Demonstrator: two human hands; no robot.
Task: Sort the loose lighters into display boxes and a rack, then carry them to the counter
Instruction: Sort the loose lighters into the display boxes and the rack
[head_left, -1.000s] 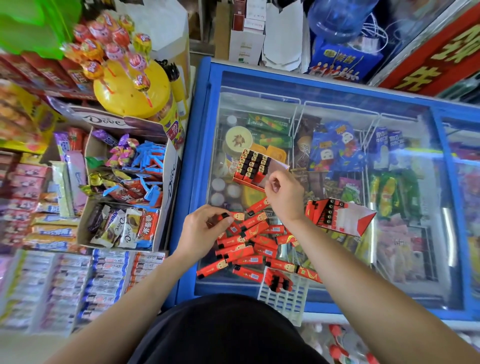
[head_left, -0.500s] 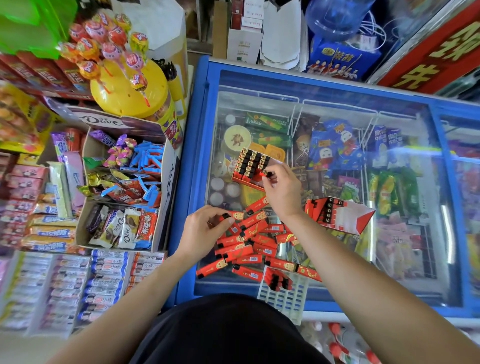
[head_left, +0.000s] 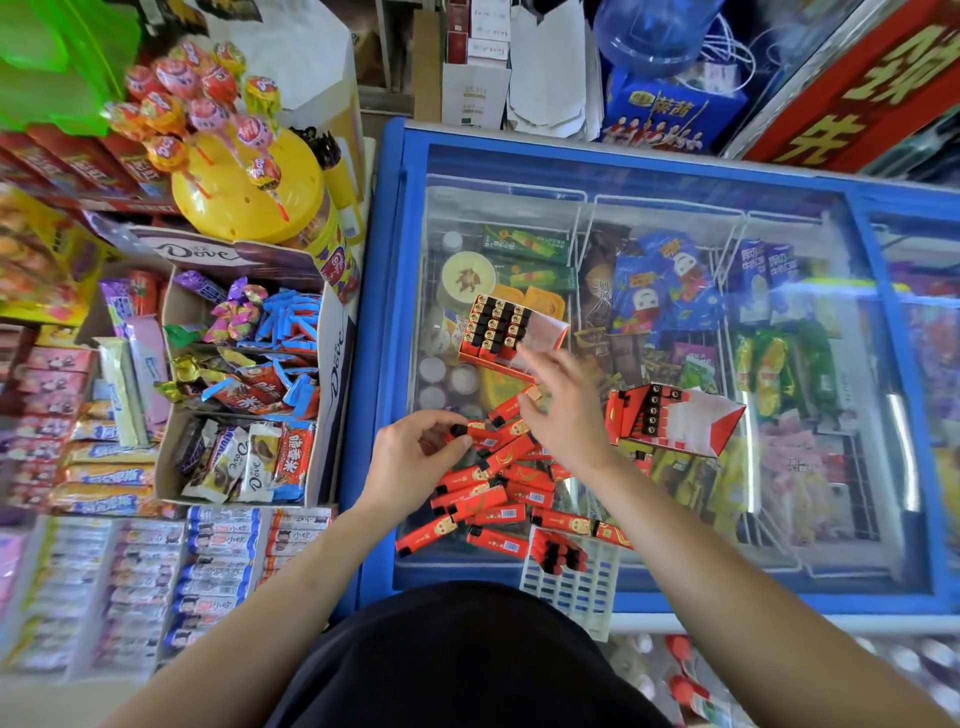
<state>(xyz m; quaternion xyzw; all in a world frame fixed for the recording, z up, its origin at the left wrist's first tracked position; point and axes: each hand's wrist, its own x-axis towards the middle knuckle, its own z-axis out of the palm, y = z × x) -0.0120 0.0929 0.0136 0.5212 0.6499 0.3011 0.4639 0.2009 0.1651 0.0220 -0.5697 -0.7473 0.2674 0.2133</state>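
Several loose red lighters (head_left: 498, 493) lie in a pile on the glass lid of a blue freezer (head_left: 389, 322). My left hand (head_left: 410, 457) pinches one red lighter (head_left: 475, 434) at the pile's left edge. My right hand (head_left: 561, 405) hovers with relaxed fingers over the pile, just below a red display box (head_left: 498, 330) partly filled with upright lighters. A second red display box (head_left: 670, 418) lies to the right, holding a few lighters. A white rack (head_left: 576, 582) at the lid's near edge holds a few lighters.
A Dove carton (head_left: 332, 374) of sweets stands left of the freezer, with a yellow lollipop stand (head_left: 249, 192) behind it. Shelves of packets fill the far left. Ice-cream packs show under the glass. Boxes and a blue water bottle (head_left: 649, 31) stand beyond the freezer.
My right hand put a lighter into the upper display box, then drew back toward the pile with nothing in it. My left hand has lifted a lighter from the pile's left edge.
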